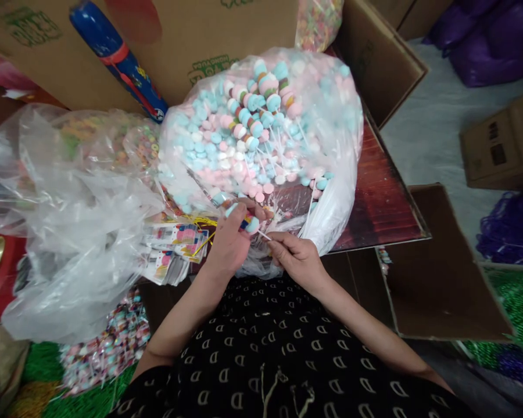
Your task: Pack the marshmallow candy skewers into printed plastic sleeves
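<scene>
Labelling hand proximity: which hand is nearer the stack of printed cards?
Left. The left hand is just right of the printed cards; the right hand is farther right, past the left hand, pinching the white stick.

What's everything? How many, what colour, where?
candy stick: one, multicoloured, in hands
stacked candies: several, multicoloured, centre
candy bag: one, clear, on table
table: one, reddish, centre
ring bags: several, clear, left, back
printed sheets: many, whitish, left
tube: one, blue, back
boxes: several, brown, back, right
bundles: several, purple, right
strands: uncounted, green, lower sides
wrapped candies: many, multicoloured, left
red object: one, red, left
garment: one, black, bottom
left hand: one, bare, centre
right hand: one, bare, centre
</scene>
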Motion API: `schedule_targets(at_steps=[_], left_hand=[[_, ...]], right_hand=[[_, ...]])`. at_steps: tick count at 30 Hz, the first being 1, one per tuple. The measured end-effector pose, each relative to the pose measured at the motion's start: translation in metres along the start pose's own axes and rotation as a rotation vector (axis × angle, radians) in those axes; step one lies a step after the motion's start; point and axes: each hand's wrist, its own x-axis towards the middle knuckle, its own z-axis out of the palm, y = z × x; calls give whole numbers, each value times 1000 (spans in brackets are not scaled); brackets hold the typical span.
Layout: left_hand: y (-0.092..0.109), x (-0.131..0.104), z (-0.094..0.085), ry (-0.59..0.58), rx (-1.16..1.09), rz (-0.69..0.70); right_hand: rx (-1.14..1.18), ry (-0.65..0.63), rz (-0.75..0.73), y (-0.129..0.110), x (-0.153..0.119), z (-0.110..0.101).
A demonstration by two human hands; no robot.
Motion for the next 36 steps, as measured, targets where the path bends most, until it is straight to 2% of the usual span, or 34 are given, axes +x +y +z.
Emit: schedule_targets(at_steps=[4, 8, 11, 15, 21, 25, 29, 33, 36], left_hand=[[7, -1, -7, 43, 7, 4], [21, 2, -13, 177, -17, 47], [23, 4, -12, 231, -51, 8], [19, 4, -10, 177, -13, 2], [11, 3, -13, 14, 30, 35], [8, -2, -10, -43, 29, 48], [16, -2, -8, -12, 16, 25], [22, 3, -10, 116, -77, 53], [16, 4, -9, 178, -98, 2]], right_hand=[[35, 16, 12, 3, 2, 1], [-114, 64, -82, 7, 3, 2], [-213, 95, -139, 9, 2, 2], [-148, 57, -106, 10, -1, 3], [191, -115, 118, 2, -3, 8], [259, -117, 159, -2, 0, 11], [212, -13, 59, 4, -1, 10], [-18, 104, -99, 12, -4, 10], [-214, 134, -222, 16, -4, 12]])
